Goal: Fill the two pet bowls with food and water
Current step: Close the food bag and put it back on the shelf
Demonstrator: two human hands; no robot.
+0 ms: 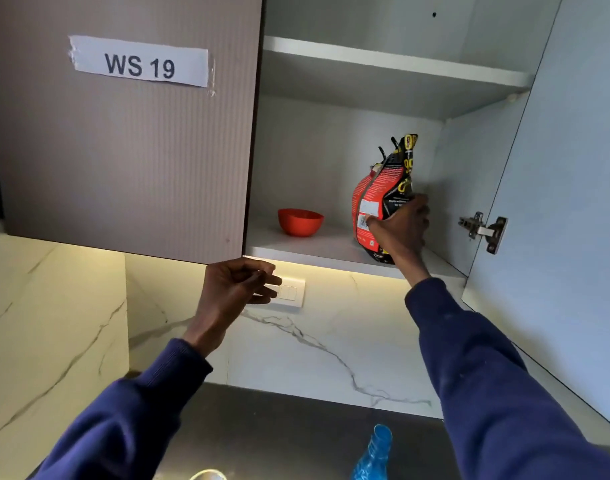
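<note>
Right hand [398, 225] wrapped round the lower part of the red-and-black food bag [383, 195] on the cupboard's bottom shelf [296, 244], left hand [234, 285] loosely curled and empty; risk: floppy bag may slump or spill if dragged out low; door label [139, 64] reads "WS 19", bag print illegible.
</note>
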